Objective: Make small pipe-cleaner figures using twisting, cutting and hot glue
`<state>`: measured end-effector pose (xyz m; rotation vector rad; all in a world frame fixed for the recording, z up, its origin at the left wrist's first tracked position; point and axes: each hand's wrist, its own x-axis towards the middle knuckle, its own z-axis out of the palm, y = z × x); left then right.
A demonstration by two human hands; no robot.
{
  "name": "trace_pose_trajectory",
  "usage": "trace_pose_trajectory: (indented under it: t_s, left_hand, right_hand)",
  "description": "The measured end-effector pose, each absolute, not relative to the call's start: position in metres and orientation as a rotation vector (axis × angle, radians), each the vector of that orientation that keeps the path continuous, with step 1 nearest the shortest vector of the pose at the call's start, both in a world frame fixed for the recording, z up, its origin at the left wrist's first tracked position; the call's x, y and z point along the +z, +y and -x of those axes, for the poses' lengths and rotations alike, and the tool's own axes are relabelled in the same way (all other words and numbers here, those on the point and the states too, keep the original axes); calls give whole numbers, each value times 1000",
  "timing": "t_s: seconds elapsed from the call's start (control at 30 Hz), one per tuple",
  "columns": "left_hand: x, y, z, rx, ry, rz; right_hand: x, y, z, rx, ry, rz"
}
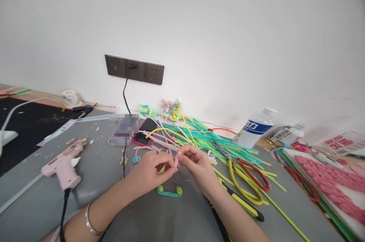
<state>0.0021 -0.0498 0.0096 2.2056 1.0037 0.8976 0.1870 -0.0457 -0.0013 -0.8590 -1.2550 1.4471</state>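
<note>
My left hand [152, 169] and my right hand [196, 166] meet over the grey mat [108, 196], fingers pinched together. Between them they hold a thin pink pipe cleaner [176, 159]; a small yellow coil [161, 169] sits inside the left hand's fingers. Just below the hands lies a teal pipe-cleaner piece [169, 191] with curled ends. Behind the hands spreads a heap of teal and yellow pipe cleaners [205, 137].
A pink glue gun [64, 164] rests at the left with its black cord. Scissors with red and yellow handles [245, 171] and a yellow utility knife [242, 204] lie at the right. A phone [145, 131], water bottles [255, 128], a wall socket [134, 69] and pink craft panel [327, 181] surround.
</note>
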Motion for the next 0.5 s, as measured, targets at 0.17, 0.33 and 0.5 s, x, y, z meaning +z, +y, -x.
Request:
trace_pose_trajectory:
  t_s: [0.17,0.33,0.5]
  left_hand:
    - [12,-52,-1,872,977,-2226]
    - [10,-50,-2,896,988,-2240]
    - [6,-47,-3,980,1009,-1997]
  right_hand:
    - [1,-46,-187,1499,-1228,864]
    - [0,-44,-190,1549,-1246,862]
    - [1,-42,-193,1513,-1263,866]
